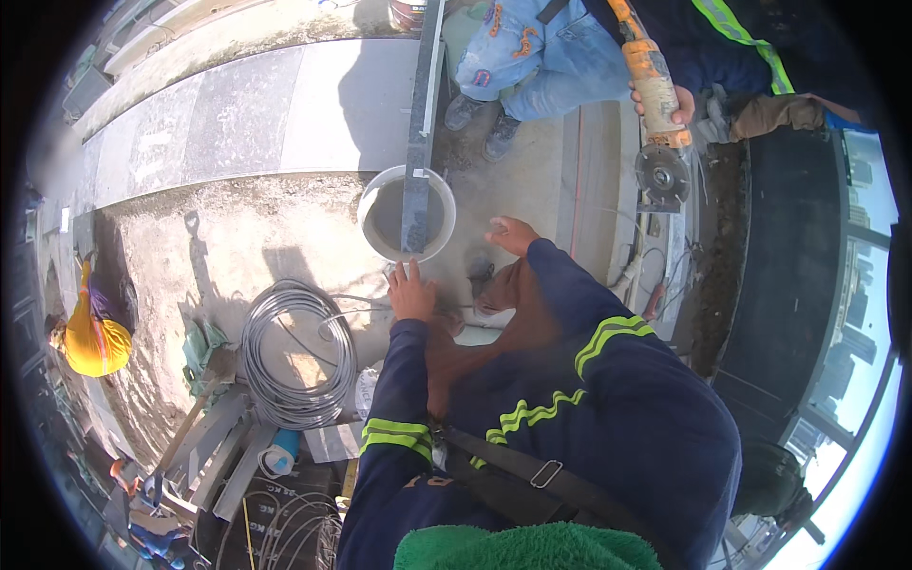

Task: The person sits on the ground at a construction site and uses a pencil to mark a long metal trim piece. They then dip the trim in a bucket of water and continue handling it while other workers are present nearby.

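A white bucket (370, 218) with grey contents stands in front of me, with a long dark stone strip (416, 171) lying across it. My left hand (411, 293) is open just below the bucket's near rim, fingers spread close to the strip's near end; whether they touch is unclear. My right hand (511, 236) is open to the right of the bucket, fingers slightly bent, holding nothing. A co-worker's hand (680, 106) at the upper right grips an orange angle grinder (653, 81) with a cutting disc (658, 176).
The co-worker's jeans and shoes (503, 133) are beyond the bucket. A cable coil (290, 399), metal bars (223, 437) and a blue cylinder (283, 446) lie lower left. A person in yellow (95, 337) bends at far left. Pavers (237, 104) run behind; a dark ledge (779, 237) lies right.
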Available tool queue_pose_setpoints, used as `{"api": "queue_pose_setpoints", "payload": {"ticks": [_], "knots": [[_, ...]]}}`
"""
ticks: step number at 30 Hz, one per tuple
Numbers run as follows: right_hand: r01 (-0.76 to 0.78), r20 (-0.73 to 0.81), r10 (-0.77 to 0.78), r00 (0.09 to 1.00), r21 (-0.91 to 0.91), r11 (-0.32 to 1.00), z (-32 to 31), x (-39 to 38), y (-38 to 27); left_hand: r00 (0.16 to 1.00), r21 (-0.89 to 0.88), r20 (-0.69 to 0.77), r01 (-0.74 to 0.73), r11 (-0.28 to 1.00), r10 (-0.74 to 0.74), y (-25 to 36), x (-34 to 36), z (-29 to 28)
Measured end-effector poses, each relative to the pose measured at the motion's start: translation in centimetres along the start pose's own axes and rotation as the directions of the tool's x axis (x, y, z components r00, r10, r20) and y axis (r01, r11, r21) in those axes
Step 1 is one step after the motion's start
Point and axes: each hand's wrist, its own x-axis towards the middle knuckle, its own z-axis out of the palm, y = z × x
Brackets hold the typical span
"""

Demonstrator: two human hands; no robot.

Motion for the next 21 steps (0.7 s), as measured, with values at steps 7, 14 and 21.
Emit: {"api": "queue_pose_setpoints", "payload": {"ticks": [7, 14, 21], "knots": [[-0.415, -0.414, 0.405, 0.815, 0.069, 0.907, -9.8, -27.7, 25.0, 0.945, -0.264, 0.282, -0.089, 0.960, 0.165, 5.6, -4.3, -8.0], [-0.166, -0.229, 0.362, 0.903, 0.592, 0.789, -7.4, -35.8, 40.5, 0.623, 0.093, 0.768, -0.339, 0.936, 0.149, 16.4, -3.7, -6.4], [-0.025, -0.224, -0.123, 0.967, -0.564, 0.825, -12.2, -28.1, 39.4, 0.759, -0.169, 0.538, -0.329, 0.929, 0.367, 33.8, -3.7, -6.4]]}}
